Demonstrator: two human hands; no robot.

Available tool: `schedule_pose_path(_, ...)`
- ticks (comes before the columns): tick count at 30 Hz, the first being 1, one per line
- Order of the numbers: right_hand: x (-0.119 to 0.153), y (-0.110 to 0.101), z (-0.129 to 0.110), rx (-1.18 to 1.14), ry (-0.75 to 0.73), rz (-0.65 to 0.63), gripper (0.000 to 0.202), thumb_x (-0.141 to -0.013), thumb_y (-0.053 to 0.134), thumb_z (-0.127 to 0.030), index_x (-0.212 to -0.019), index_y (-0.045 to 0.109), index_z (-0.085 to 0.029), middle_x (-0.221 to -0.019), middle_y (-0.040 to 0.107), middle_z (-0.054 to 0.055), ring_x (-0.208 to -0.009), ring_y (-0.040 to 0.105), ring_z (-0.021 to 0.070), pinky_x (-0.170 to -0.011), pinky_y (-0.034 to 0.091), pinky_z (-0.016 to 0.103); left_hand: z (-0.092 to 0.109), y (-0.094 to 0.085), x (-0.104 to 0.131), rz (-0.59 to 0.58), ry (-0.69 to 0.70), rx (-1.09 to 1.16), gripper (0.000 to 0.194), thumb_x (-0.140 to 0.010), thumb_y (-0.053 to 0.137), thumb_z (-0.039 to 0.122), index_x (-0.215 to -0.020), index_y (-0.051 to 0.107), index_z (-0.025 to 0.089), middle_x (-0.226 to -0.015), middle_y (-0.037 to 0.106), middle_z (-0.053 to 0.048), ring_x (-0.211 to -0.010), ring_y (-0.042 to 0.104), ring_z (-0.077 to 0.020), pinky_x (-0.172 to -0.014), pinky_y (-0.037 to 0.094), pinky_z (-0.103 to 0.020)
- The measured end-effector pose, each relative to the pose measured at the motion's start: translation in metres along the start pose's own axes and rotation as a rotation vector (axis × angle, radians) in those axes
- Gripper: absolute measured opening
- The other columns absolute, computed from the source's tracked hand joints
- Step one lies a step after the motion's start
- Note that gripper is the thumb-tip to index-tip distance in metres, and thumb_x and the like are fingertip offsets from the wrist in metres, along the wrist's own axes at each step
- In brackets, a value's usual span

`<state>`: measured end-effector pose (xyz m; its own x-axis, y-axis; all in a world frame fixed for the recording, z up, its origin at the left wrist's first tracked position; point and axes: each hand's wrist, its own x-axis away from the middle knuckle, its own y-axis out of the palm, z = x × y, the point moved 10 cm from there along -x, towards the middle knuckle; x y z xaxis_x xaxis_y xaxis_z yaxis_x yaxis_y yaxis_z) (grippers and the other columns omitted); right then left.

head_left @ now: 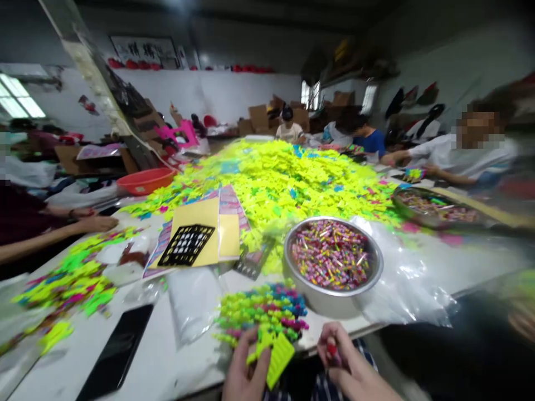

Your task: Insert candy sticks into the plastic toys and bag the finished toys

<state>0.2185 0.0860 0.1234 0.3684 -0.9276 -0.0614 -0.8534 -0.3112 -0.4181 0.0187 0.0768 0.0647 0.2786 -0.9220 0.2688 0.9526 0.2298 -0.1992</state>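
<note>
My left hand (246,367) pinches a flat neon-yellow plastic piece (279,359) with ridges on its face, at the table's front edge. Just behind it lies a stacked cluster of small plastic pieces (261,309) in yellow, green, pink and blue. My right hand (345,362) is closed around one or more small red and pink wrapped pieces (332,351); how many, I cannot make out. Beyond that hand stands a round metal bowl (378,267) full of small pink, red and yellow wrapped pieces.
A large heap of neon-yellow pieces (292,178) covers the table's middle. A black phone (119,351), a white packet (194,303) and a black grid tray (188,245) lie leftward. Clear plastic bags (405,284) spread right. Several people sit around; one person's hand (98,223) rests at left.
</note>
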Motion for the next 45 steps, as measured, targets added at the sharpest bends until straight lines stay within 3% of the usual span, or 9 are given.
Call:
schedule_pose_path(6, 0.009, 0.032, 0.021, -0.405, 0.199, -0.095, 0.016, -0.086, 0.042, -0.032, -0.096, 0.050, -0.021, -0.083, 0.051, 0.001, -0.079, 0.049, 0.0138, -0.076, 0.041, 0.026, 0.016, 0.021, 0.010, -0.104, -0.080, 0.211, 0.062, -0.064, 0.062, 0.049, -0.111, 0.037, 0.017, -0.086, 0.062, -0.006, -0.048, 0.057, -0.0134, -0.042, 0.047, -0.025)
schedule_pose_path(11, 0.009, 0.057, 0.024, -0.764, 0.304, -0.087, 0.032, -0.080, 0.055, -0.035, -0.107, 0.046, -0.021, -0.070, 0.051, -0.003, -0.056, 0.049, 0.0102, -0.054, 0.040, 0.023, 0.022, 0.029, 0.017, -0.150, -0.058, 0.203, 0.042, -0.070, 0.061, 0.033, -0.103, 0.041, 0.017, -0.076, 0.059, -0.001, -0.049, 0.055, -0.0092, -0.041, 0.044, -0.020)
schedule_pose_path(14, 0.010, 0.066, 0.030, -0.844, 0.358, -0.061, 0.027, -0.074, 0.063, -0.034, -0.093, 0.050, -0.020, -0.064, 0.053, -0.005, -0.052, 0.048, 0.0083, -0.047, 0.035, 0.019, 0.017, 0.032, 0.019, -0.163, -0.084, 0.198, 0.040, -0.070, 0.061, 0.027, -0.104, 0.040, 0.019, -0.071, 0.059, 0.002, -0.044, 0.051, -0.0071, -0.040, 0.042, -0.018)
schedule_pose_path(20, 0.011, 0.062, 0.035, -0.811, 0.390, 0.027, 0.024, -0.070, 0.067, -0.035, -0.085, 0.060, -0.017, -0.071, 0.061, 0.000, -0.069, 0.058, 0.0131, -0.063, 0.044, 0.023, 0.014, 0.038, 0.025, -0.173, -0.139, 0.254, 0.050, -0.068, 0.064, 0.022, -0.110, 0.036, 0.021, -0.070, 0.061, 0.003, -0.050, 0.055, -0.0086, -0.044, 0.044, -0.018)
schedule_pose_path(25, 0.007, 0.048, 0.025, -0.834, 0.331, 0.174, 0.032, -0.068, 0.068, -0.037, -0.093, 0.061, -0.018, -0.082, 0.065, 0.003, -0.075, 0.059, 0.0165, -0.071, 0.046, 0.028, 0.010, 0.045, 0.028, -0.241, -0.146, 0.301, 0.050, -0.065, 0.069, 0.024, -0.110, 0.046, 0.020, -0.105, 0.061, -0.007, -0.086, 0.061, -0.0160, -0.072, 0.049, -0.024)
schedule_pose_path(30, 0.008, 0.027, 0.010, -0.387, 0.139, 0.393, 0.009, -0.075, 0.061, -0.027, -0.075, 0.062, -0.018, -0.069, 0.062, 0.002, -0.064, 0.055, 0.0145, -0.058, 0.044, 0.025, 0.014, 0.053, 0.039, -0.242, -0.202, 0.721, 0.065, -0.072, 0.061, 0.036, -0.129, 0.032, 0.029, -0.121, 0.053, -0.008, -0.104, 0.055, -0.0207, -0.090, 0.042, -0.035)
schedule_pose_path(36, 0.021, 0.059, -0.050, -0.004, -0.346, 0.136, 0.022, -0.079, 0.049, -0.016, -0.097, 0.060, -0.020, -0.084, 0.064, 0.006, -0.078, 0.056, 0.0178, -0.070, 0.045, 0.030, 0.019, 0.043, 0.052, -0.068, -0.252, 0.790, 0.061, -0.075, 0.056, 0.032, -0.131, 0.032, 0.023, -0.104, 0.064, -0.008, -0.105, 0.055, -0.0220, -0.095, 0.036, -0.038)
schedule_pose_path(39, 0.027, 0.059, -0.046, -0.076, -0.282, 0.140, 0.024, -0.082, 0.046, -0.019, -0.101, 0.060, -0.021, -0.085, 0.065, 0.005, -0.076, 0.058, 0.0166, -0.068, 0.046, 0.027, 0.026, 0.026, 0.049, 0.013, -0.151, 0.691, 0.040, -0.076, 0.055, 0.031, -0.113, 0.054, 0.017, -0.107, 0.063, -0.007, -0.108, 0.052, -0.0208, -0.096, 0.034, -0.030)
schedule_pose_path(45, 0.019, 0.082, -0.024, -0.471, 0.045, -0.079, 0.027, -0.088, 0.041, -0.031, -0.099, 0.062, -0.019, -0.094, 0.066, 0.004, -0.083, 0.061, 0.0177, -0.073, 0.048, 0.026, 0.029, 0.036, 0.047, -0.135, -0.154, 0.748, 0.029, -0.078, 0.054, 0.035, -0.102, 0.060, 0.020, -0.091, 0.067, -0.006, -0.107, 0.053, -0.0216, -0.083, 0.042, -0.027)
